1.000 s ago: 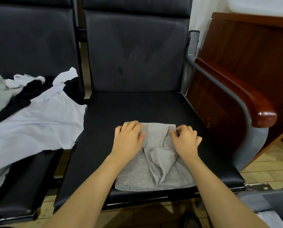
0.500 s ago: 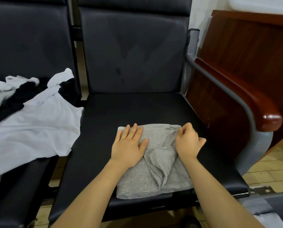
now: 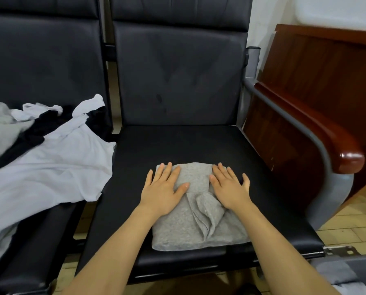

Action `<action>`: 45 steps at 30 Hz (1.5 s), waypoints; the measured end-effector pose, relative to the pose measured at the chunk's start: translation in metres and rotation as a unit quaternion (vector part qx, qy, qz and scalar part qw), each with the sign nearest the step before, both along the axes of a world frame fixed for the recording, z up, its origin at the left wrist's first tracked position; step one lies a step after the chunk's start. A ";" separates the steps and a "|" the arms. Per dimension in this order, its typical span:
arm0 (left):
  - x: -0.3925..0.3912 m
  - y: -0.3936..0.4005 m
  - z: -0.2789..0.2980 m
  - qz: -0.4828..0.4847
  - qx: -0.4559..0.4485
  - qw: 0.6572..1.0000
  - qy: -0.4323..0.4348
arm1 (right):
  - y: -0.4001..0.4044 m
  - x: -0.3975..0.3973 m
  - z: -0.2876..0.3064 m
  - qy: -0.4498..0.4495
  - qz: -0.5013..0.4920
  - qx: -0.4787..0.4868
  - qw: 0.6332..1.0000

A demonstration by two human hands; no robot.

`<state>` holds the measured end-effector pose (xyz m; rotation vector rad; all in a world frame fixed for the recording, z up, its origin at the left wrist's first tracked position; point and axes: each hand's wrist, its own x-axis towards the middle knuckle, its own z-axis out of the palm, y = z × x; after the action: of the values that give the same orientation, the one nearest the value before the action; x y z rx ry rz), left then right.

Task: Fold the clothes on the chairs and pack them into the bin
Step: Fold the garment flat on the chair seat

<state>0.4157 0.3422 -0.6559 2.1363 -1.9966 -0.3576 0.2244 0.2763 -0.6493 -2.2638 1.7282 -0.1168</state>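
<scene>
Left seat: your unfolded white garment [image 3: 50, 167] with black and grey pieces, awaiting folding. Front edge of the right seat [image 3: 177, 141]: folded grey garment [image 3: 197, 226], your left hand [image 3: 163, 188] and right hand [image 3: 228, 186] flat, fingers straight, likely pressing the fold firm.
</scene>
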 end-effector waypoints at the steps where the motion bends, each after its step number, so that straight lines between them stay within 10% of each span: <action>1: 0.001 0.004 0.001 -0.004 0.003 1.000 -0.001 | 0.004 0.000 0.002 -0.014 0.006 -0.021 1.000; 6: 0.001 0.035 0.013 -0.043 0.006 0.999 0.002 | 0.038 0.007 0.027 -0.184 0.088 -0.047 0.978; 11: 0.000 0.075 0.023 -0.095 0.029 0.993 -0.069 | 0.076 0.009 0.030 -0.122 0.141 -0.051 0.981; 17: 0.002 0.101 0.024 -0.108 0.047 0.988 -0.096 | 0.089 0.011 0.011 -0.139 0.090 -0.101 0.981; 24: 0.002 0.109 0.025 -0.120 -0.007 0.989 -0.087 | 0.110 -0.018 0.032 -0.355 -0.024 -0.106 0.928; 33: -0.026 0.103 0.020 -0.118 -0.075 0.988 -0.067 | 0.112 -0.038 0.036 -0.200 0.036 -0.273 0.940; 45: -0.002 0.106 0.017 -0.056 0.082 0.988 -0.119 | 0.100 -0.059 0.011 0.069 0.122 0.035 0.990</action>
<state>0.4139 0.4487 -0.6387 2.2647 -2.2978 -0.3067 0.1656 0.3768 -0.6387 -2.4582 1.4752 0.1523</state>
